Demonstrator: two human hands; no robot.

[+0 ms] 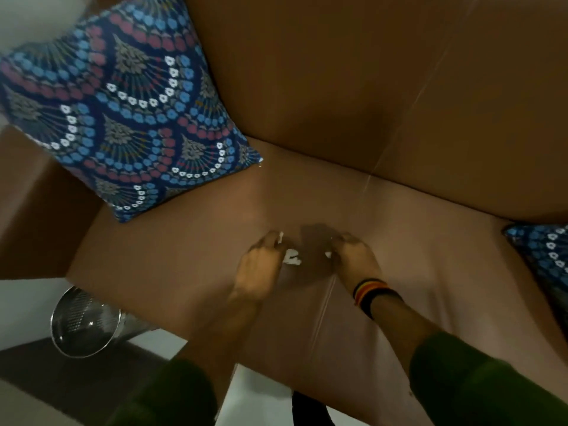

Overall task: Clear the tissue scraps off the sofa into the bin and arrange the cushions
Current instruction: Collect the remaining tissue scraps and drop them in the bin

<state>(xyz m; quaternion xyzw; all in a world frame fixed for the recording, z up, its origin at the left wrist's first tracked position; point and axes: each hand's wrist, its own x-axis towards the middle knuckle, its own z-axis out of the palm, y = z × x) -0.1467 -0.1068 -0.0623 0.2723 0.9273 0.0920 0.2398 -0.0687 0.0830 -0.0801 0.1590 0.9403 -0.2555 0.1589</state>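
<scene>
Left hand (261,265) pinches tissue scraps (291,257) at mid-seat of sofa (399,241); right hand (353,256) grasps another bit (328,254), gathering for the bin (83,324) near-left. Cushions (123,118) lean far-left and right.

Second cushion (544,250) cut off at right edge; bin (83,324) partly behind sofa (184,256).

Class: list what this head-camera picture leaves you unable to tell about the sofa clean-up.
- Right cushion: cut off by the frame's right edge.
- Tissue scraps: blurred; the left hand and right hand partly cover them, so no count.
- Bin: contents unclear, partly behind the sofa.
</scene>
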